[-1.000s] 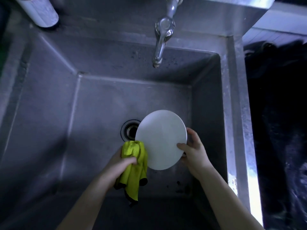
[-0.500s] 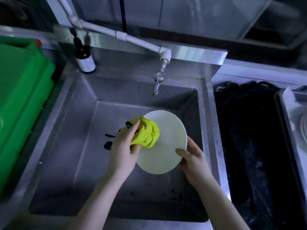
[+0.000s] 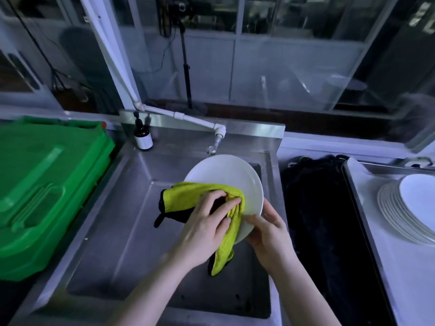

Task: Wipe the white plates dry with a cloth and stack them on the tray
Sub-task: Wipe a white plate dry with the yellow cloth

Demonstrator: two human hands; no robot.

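My right hand [image 3: 268,234] grips the white plate [image 3: 226,172] by its near rim, tilted over the steel sink [image 3: 131,231]; my left hand [image 3: 207,222] clutches the yellow cloth [image 3: 186,196] against its face; rubbing hard against that one-edge hold could, I judge, send it down into that sink.

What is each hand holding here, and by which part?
The left hand grips the yellow-green cloth at its bunched middle, against the white plate. The right hand holds that plate by its near rim.
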